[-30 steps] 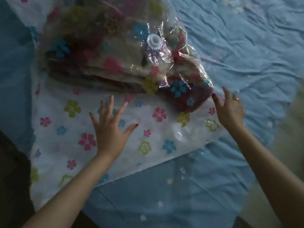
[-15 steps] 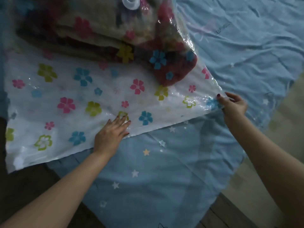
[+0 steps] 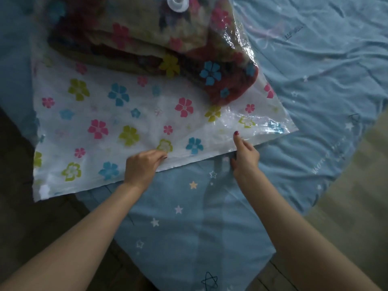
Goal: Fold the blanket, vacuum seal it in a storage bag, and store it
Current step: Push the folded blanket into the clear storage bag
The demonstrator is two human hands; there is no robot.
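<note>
While the folded blanket (image 3: 147, 45) sits deep inside the flowered storage bag (image 3: 100, 122), under its white valve (image 3: 177, 3), both hands work the near open edge: the left hand (image 3: 142, 166) pinches the rim, the right hand (image 3: 244, 154) grips it, thumb on top. Sealing well probably means pressing evenly along the whole strip, flat against the blue bedsheet (image 3: 189, 217).

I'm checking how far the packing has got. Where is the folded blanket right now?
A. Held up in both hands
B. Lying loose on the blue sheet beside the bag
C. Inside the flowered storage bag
C: the folded blanket shows through the clear plastic of the storage bag, under its white valve.
</note>
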